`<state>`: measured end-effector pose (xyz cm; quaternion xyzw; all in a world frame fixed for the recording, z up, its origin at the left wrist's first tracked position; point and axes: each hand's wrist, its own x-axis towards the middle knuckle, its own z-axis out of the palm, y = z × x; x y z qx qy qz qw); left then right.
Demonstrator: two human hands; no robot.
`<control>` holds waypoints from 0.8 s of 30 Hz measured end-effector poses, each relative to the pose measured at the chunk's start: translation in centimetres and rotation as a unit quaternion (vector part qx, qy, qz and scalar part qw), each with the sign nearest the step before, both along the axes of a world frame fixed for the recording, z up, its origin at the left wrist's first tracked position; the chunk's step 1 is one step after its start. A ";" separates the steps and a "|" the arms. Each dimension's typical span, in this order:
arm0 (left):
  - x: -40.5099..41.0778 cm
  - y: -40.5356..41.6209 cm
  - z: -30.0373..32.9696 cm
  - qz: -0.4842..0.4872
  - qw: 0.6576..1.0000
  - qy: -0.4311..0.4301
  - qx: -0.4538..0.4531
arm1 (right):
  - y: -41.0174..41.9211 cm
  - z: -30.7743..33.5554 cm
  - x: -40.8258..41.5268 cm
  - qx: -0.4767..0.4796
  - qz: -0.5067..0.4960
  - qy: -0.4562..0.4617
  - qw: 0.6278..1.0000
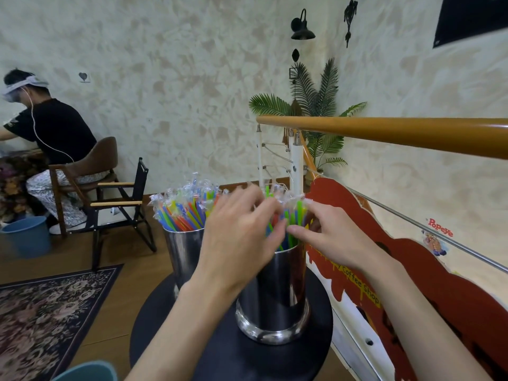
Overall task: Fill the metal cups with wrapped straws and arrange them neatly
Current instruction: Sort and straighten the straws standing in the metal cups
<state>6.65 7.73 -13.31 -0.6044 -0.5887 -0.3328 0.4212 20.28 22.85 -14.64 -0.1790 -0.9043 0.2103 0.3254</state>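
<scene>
L hand [239, 232] reaches in from lower left, forearm angled up, back of hand toward cam, fingers curled onto the wrapped straws [288, 215] in the near metal cup [275, 292], fingertips blurred so exact grip can't be told beyond bunching them. R hand [327, 237] comes in from lower right, thumb stretched left toward the L fingertips, other fingers curled round the same bunch from the right side. Both hands meet just above the cup rim, straws btwn them, mostly green w/ some yellow, clear wrapper tips poking up over the knuckles. Near cup stands upright on a round black table [220, 353], shiny, flared base. 2nd metal cup [184, 254] just behind-left, upright, packed full w/ straws [184, 210] in blue, orange, green, yellow, leaning fan-like, wrapper ends crinkled on top. Right of table: red-and-white sign board [412, 284] and an orange handrail [412, 133]. Left: patterned rug [49, 312], folding chair [121, 202], blue bin [27, 237], a seated person [55, 133] in a black shirt.
</scene>
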 end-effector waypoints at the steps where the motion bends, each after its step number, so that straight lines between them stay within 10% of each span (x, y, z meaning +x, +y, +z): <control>1: 0.6 -0.2 -0.1 -0.015 0.997 -0.051 -0.049 | 0.0 0.0 0.0 0.004 -0.001 0.002 1.000; 4: 0.9 0.0 -1.1 0.004 0.962 -0.193 -0.193 | -0.3 0.0 -0.1 0.017 -0.014 0.003 1.000; 24: -2.4 0.4 -2.2 -0.157 0.858 -0.427 -0.237 | -2.3 1.2 -0.4 0.002 0.005 -0.090 0.996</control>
